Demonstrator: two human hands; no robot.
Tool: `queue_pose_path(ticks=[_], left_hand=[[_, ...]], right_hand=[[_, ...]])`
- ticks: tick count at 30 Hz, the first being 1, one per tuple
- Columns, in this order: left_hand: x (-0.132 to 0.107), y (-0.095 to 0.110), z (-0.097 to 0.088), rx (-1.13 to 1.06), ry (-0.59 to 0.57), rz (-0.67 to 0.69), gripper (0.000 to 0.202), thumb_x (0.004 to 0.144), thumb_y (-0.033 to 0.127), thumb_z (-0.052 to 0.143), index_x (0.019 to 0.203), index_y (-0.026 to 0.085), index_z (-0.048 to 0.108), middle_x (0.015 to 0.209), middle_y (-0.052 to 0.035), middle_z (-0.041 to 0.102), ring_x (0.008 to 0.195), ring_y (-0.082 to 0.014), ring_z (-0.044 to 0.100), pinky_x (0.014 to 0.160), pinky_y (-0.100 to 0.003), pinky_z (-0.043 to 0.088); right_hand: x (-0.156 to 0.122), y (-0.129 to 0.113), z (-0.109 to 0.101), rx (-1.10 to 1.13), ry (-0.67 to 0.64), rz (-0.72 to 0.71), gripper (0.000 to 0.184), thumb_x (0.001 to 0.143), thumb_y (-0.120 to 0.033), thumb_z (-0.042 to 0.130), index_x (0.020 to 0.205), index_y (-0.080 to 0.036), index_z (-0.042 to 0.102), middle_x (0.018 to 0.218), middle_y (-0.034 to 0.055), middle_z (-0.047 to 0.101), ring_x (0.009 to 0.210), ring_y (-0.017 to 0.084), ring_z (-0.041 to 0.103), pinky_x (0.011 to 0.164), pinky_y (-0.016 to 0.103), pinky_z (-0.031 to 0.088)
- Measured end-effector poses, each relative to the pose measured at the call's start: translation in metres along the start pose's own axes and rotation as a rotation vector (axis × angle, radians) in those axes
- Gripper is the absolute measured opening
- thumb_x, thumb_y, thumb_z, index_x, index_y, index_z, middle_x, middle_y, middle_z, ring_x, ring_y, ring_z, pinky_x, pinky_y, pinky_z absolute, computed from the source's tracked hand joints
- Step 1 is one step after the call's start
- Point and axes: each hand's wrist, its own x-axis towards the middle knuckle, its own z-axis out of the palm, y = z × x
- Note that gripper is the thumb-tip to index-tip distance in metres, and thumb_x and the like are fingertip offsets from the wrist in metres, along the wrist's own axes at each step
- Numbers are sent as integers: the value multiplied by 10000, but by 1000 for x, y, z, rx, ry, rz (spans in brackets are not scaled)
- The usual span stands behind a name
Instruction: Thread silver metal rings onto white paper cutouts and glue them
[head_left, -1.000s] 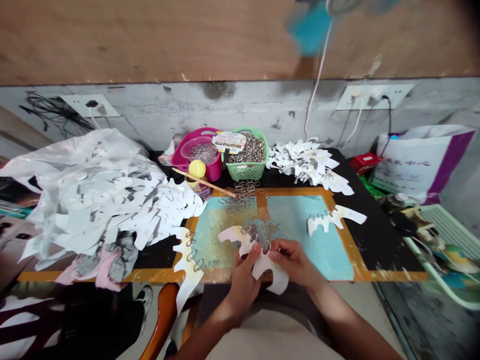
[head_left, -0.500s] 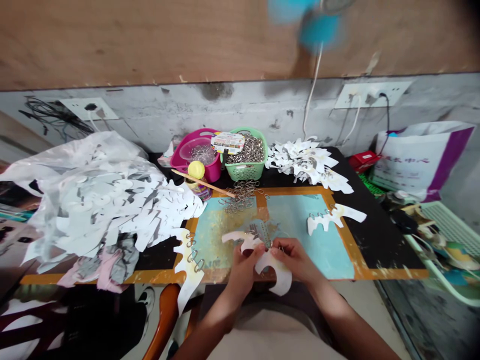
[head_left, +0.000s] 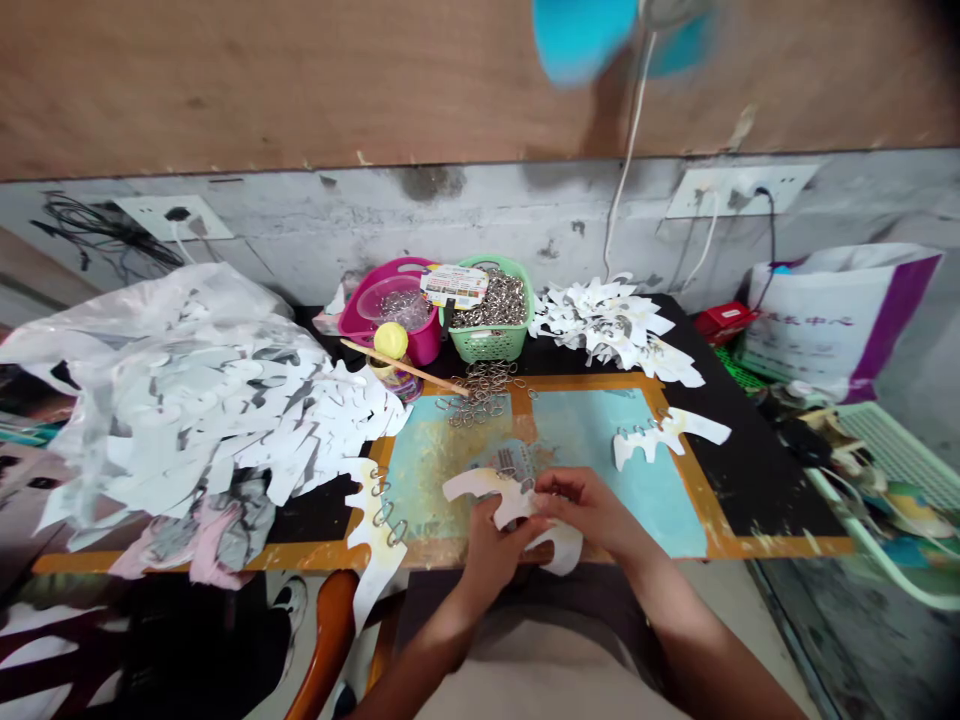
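Between my hands is a white cut-out piece [head_left: 475, 484] with notched edges and metal rings along it. My left hand [head_left: 495, 548] grips its lower edge between thumb and fingers. On the right side of the same piece, my right hand [head_left: 581, 508] is closed with the fingertips pinched at a ring; the exact contact is hidden. Another cut-out with rings [head_left: 375, 530] lies to the left, hanging over the table edge. A third ringed cut-out [head_left: 660, 440] rests on the blue sheet [head_left: 600, 420] to the right. Loose metal rings [head_left: 484, 390] are heaped ahead of my hands.
A green basket [head_left: 487, 345] of metal rings stands beside a pink basket [head_left: 427, 345]. In front is a yellow-topped jar [head_left: 391, 342] with a stick [head_left: 405, 368] across it. White cut-outs [head_left: 247, 400] pile up at left, more [head_left: 607, 325] at back right. A fan [head_left: 585, 35] hangs above.
My left hand has shifted slightly lower along the white cut-out, and the piece has tilted, its right end now more covered by my hands. My right hand has moved a little up.
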Motion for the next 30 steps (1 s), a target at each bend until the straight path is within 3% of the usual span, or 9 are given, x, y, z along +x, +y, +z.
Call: queue_pose_path(ticks=[2,4,8,11,16,19,24,27,30], left_hand=[[0,0,-3,58,-68,77,424,418,269,936,674,119,633,604,5,614,573,-117,547,532,-224,464],[0,0,-6,33,-20,124,480,379,287,944,699,145,615,616,20,610,584,-114,553,537,-217,465],[-1,1,-7,0,50,135,435,622,458,843,663,188,504,509,52,562,475,-84,513,482,-206,432],[-4,-1,-6,-65,-26,100,486,645,511,823,670,196,453,489,62,562,437,-82,509,461,-205,422],[0,-9,-10,-82,1,116,494,611,546,831,665,177,507,540,56,576,469,-79,508,472,-200,418],[7,-6,-13,7,-61,115,446,655,488,820,576,138,556,508,35,540,480,-65,465,470,-184,370],[12,-6,-13,-99,-172,21,385,551,376,878,668,136,601,595,17,606,522,-84,513,510,-201,424],[9,-12,-14,-215,-119,-19,474,448,337,906,730,163,567,623,30,616,510,-82,524,505,-209,466],[2,-11,-18,-228,-77,-63,576,447,439,896,836,184,557,629,40,604,469,-78,511,464,-228,495]], right_hand=[[1,-5,2,-78,9,-7,281,879,-427,656,749,-178,641,713,-6,609,694,139,526,648,243,393],[1,-8,4,-133,39,-32,266,892,-394,643,737,-180,617,711,-10,598,698,137,518,650,241,389],[-1,-12,9,-179,61,-79,259,910,-369,625,731,-185,590,700,-11,587,701,139,517,658,244,388],[-1,-9,11,-18,27,-87,253,892,-394,654,759,-187,598,735,-3,600,717,144,532,667,247,402],[1,7,5,261,-58,1,280,817,-442,740,808,-175,659,754,7,633,669,132,545,628,242,408],[3,11,-1,328,4,18,412,776,-571,729,849,-166,705,770,28,658,695,151,564,632,252,417],[7,2,1,183,-31,51,378,827,-517,696,725,-154,663,618,-26,535,563,96,429,531,226,296],[6,-7,4,99,-72,48,382,867,-503,645,703,-158,627,599,-40,463,557,90,374,521,228,260],[4,-14,5,-28,-62,37,382,888,-488,612,685,-165,597,613,-36,437,588,101,378,527,230,267]])
